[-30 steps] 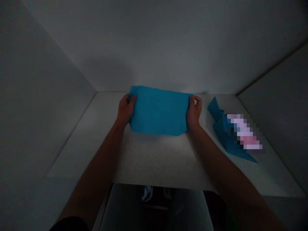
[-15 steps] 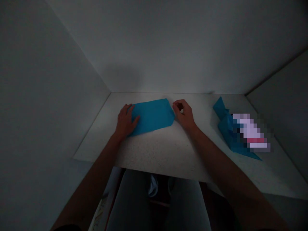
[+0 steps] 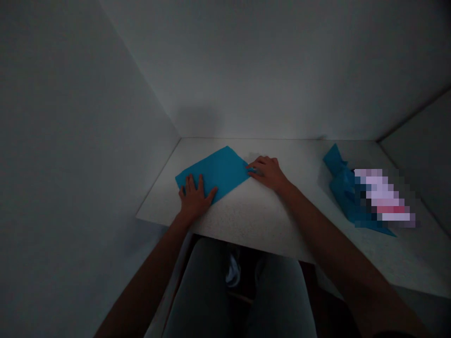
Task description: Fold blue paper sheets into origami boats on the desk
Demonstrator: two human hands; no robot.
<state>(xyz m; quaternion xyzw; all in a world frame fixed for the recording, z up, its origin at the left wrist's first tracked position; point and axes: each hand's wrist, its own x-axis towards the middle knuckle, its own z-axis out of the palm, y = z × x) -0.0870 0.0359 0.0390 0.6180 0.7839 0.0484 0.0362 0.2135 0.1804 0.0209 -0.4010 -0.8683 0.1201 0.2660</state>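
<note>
A folded sheet of blue paper (image 3: 218,170) lies at a slant on the white tabletop (image 3: 239,211). My left hand (image 3: 195,199) rests on its lower left part, fingers spread and pressing it flat. At the paper's right corner, my right hand (image 3: 267,172) pinches the tip between thumb and fingers. The corner's very end is partly hidden by those fingers.
A folded blue paper shape (image 3: 347,197) stands at the right of the table, with a pixelated pale item (image 3: 384,192) against it. Walls (image 3: 268,84) enclose the table at the back and sides. My legs (image 3: 200,286) are under the front edge.
The blue paper has turned clockwise, its right corner now lower. My left hand has moved onto the paper with fingers spread wider. My right hand has closed on the right corner.
</note>
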